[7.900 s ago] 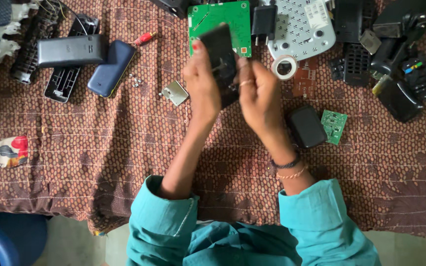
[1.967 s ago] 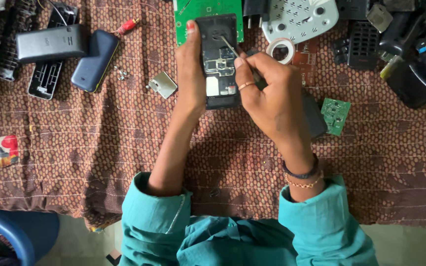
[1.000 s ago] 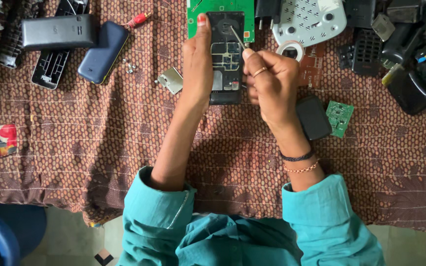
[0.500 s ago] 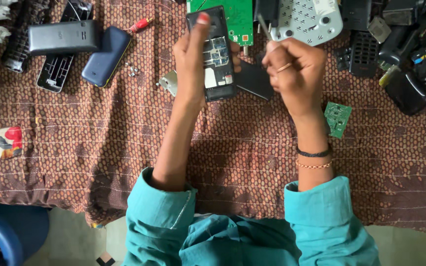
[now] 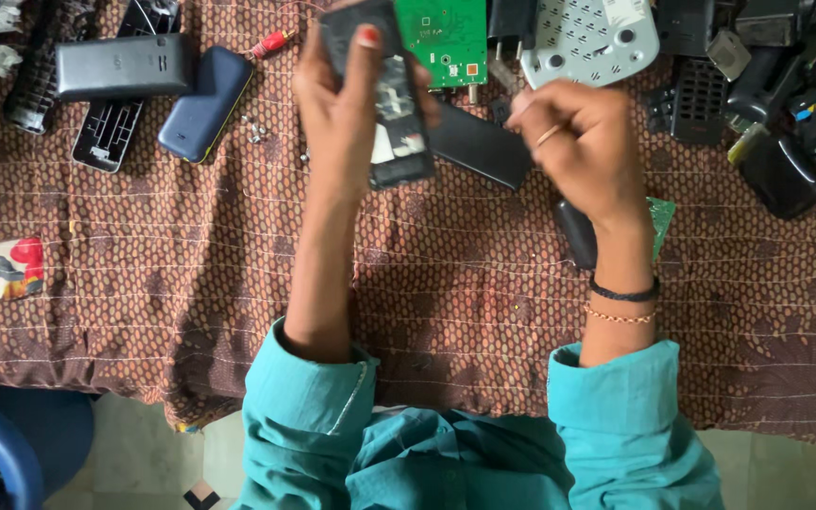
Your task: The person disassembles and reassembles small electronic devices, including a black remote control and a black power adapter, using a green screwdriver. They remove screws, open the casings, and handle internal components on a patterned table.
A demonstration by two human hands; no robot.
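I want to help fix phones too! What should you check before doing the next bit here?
1. Left hand grips the opened phone firmly: ok.
2. Right hand holds a tool: cannot tell, fist closed.
3. Black cover lies flat on the cloth, away from the edge: ok.
4. Loose screws sit together on the cloth: ok.
5. Phone's insides face up: ok.

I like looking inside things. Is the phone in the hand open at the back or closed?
Open. The phone in the left hand has no back cover, so its inner parts show.
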